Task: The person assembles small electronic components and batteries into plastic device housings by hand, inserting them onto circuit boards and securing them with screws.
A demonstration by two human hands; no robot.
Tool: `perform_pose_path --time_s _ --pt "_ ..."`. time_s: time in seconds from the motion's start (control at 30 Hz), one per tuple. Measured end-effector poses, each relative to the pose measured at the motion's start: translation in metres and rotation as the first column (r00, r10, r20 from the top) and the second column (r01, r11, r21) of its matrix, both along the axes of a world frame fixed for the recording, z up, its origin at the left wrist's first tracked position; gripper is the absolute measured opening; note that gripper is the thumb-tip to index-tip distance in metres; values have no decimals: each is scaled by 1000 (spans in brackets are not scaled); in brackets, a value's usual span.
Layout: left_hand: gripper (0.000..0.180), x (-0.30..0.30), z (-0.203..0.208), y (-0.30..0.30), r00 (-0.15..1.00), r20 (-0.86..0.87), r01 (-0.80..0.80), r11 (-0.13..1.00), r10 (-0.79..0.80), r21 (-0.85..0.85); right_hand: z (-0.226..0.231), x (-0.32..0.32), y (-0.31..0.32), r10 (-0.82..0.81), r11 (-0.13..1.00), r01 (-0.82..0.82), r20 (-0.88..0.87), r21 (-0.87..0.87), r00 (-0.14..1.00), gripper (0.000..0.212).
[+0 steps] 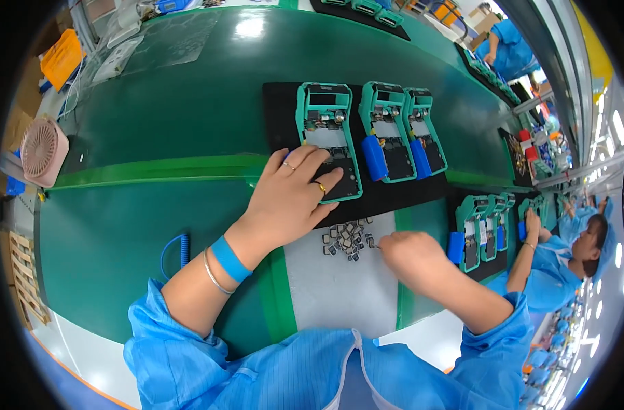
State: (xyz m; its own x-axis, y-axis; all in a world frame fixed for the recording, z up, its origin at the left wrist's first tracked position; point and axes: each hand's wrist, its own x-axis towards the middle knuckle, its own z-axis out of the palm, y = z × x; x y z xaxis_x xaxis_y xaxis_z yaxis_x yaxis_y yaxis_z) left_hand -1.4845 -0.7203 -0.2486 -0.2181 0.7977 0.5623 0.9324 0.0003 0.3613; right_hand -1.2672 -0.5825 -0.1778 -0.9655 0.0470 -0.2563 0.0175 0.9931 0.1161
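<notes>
My left hand [289, 193] lies over the lower left of a green device housing [357, 154]. Its fingers curve onto the inner parts and the thumb is at the bottom rim; a bit of blue shows beneath the fingers. Close to the right edge of a pile of small square electronic parts [344, 236], my right hand [413, 256] is closed in a pinch. One such small part [370, 240] shows at its fingertips, which are mostly hidden. Two more green housings, one [392, 130] in the middle and one [424, 133] at the right, each have a blue block [375, 157] at the left side.
The housings rest on a black mat [279, 113] on the green table [120, 225]. Below it lies a grey sheet [339, 294]. A blue coiled cord [185, 250] and a pink fan [45, 152] are at left. A co-worker [564, 253] handles similar housings [470, 232] at right.
</notes>
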Motion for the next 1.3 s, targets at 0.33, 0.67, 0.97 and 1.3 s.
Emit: perform_pose_path --time_s 0.33,0.67,0.97,1.3 --pt "52 1 -8 3 999 33 -14 1000 13 20 4 -125 49 104 970 -217 -612 -114 784 8" --pt "51 3 -8 5 999 50 -12 1000 11 20 -21 -158 65 436 900 -323 -563 293 702 12" --pt "51 3 -9 7 999 48 -9 1000 8 29 -14 -159 59 510 847 -325 -471 420 720 12" --pt "51 3 -7 6 1000 21 -12 1000 12 6 5 -167 60 454 878 -293 -468 377 758 13"
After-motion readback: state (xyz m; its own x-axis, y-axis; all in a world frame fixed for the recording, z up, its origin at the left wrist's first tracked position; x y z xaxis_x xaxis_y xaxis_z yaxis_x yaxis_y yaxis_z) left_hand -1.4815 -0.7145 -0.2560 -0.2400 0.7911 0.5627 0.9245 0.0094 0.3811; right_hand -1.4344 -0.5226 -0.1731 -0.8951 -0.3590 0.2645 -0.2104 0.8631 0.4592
